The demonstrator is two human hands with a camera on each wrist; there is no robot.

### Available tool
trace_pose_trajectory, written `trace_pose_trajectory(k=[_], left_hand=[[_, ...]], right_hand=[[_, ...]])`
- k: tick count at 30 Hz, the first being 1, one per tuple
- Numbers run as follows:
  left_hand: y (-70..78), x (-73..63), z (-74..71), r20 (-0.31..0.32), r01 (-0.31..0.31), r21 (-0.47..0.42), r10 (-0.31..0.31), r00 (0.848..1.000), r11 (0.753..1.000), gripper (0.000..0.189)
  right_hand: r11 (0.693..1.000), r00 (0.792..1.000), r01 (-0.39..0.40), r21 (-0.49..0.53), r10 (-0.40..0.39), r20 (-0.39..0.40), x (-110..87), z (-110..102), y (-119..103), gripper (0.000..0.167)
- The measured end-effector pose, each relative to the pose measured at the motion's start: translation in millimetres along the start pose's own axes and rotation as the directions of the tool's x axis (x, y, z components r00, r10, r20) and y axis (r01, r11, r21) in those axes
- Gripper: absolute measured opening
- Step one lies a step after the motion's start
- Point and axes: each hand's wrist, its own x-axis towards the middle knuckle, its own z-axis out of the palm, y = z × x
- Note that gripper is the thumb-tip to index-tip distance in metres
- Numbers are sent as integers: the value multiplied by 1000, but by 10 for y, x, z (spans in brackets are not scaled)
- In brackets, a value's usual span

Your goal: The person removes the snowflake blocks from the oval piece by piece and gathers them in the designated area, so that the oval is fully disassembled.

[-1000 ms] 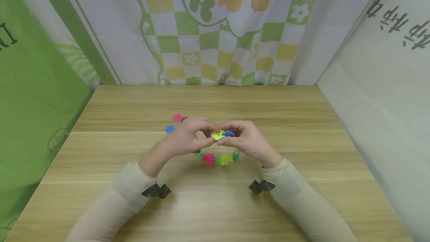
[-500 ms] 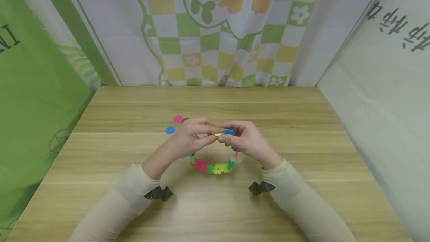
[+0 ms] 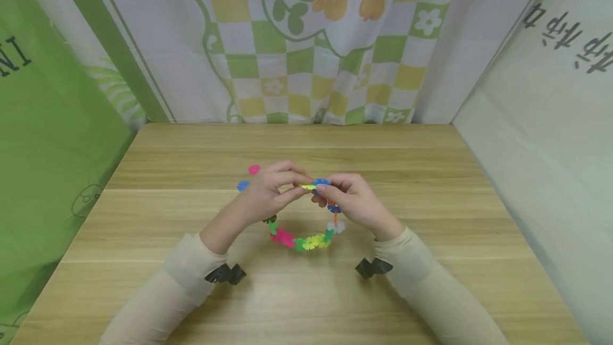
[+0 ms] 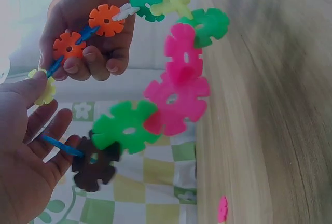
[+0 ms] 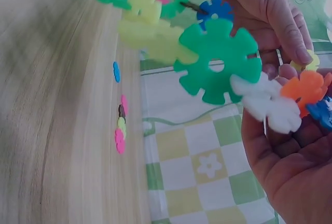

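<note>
Above the tabletop (image 3: 306, 302), left grip (image 3: 273, 192), angled inward, pinches a yellow disc (image 4: 49, 93), right grip (image 3: 353, 200) a blue disc (image 3: 320, 181).

The left hand (image 5: 262, 14) pinches a yellow disc (image 5: 312, 60); the right hand (image 5: 290, 169) holds the disc chain (image 5: 228, 42). Loose discs (image 5: 120, 141) lie at far tabletop (image 5: 67, 146).

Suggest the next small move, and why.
Probably press the yellow disc firmly onto the blue disc beside it: the left hand pinches the yellow one, the right hand holds the blue, and their edges appear to meet, but full seating can't be told.
</note>
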Motion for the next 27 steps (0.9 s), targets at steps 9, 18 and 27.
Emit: trace_pose_trajectory(k=[9,18,27], left_hand=[[-13,63,-19,40,-225,158,221,974,961,21],[29,64,-55,105,-331,341,315,943,880,17],[-6,51,-22,70,-351,358,350,934,865,13]], right_hand=[[1000,1000,-27,-16,27,-6,0,21,-20,25],[999,999,-33,-21,33,-5,-3,23,-1,26],[999,1000,-10,-49,9,-26,14,24,11,26]])
